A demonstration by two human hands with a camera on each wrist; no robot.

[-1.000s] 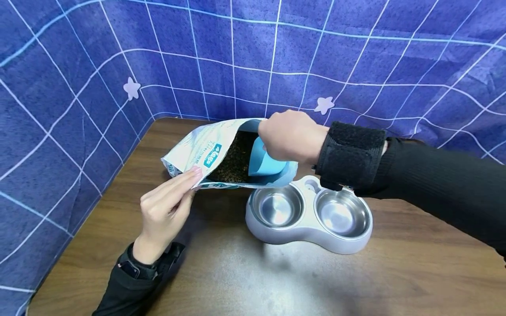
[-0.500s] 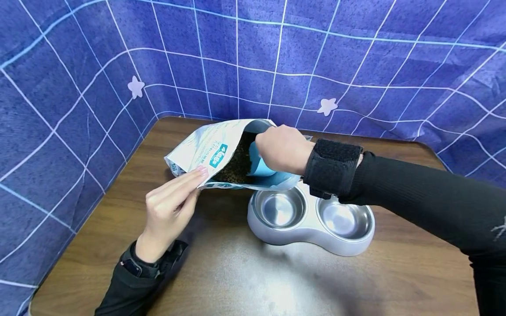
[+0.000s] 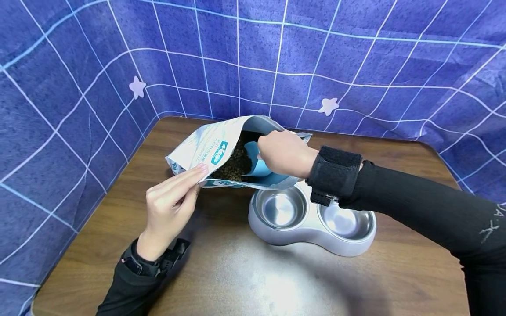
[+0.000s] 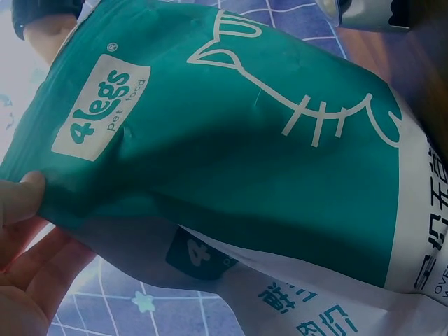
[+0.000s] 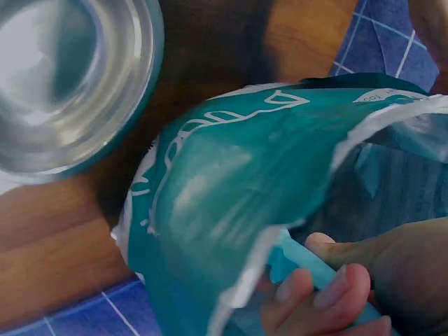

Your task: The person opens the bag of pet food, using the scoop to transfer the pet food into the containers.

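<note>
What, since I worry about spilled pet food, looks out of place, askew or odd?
Nothing stands out. The pellets I can see lie inside the bag, and the feeder sits upright on the table. The bag leans, but that seems ordinary: the left hand pinches its edge while the right hand grips the scoop inside.

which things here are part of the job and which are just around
Part of the job:
- bag, open
- blue scoop, dipped into it
- brown kibble inside
- double-bowl stand, probably, being right beside the bag

Just around:
- blue patterned cloth behind
- pale stars on it
- black wristbands, worn
</note>
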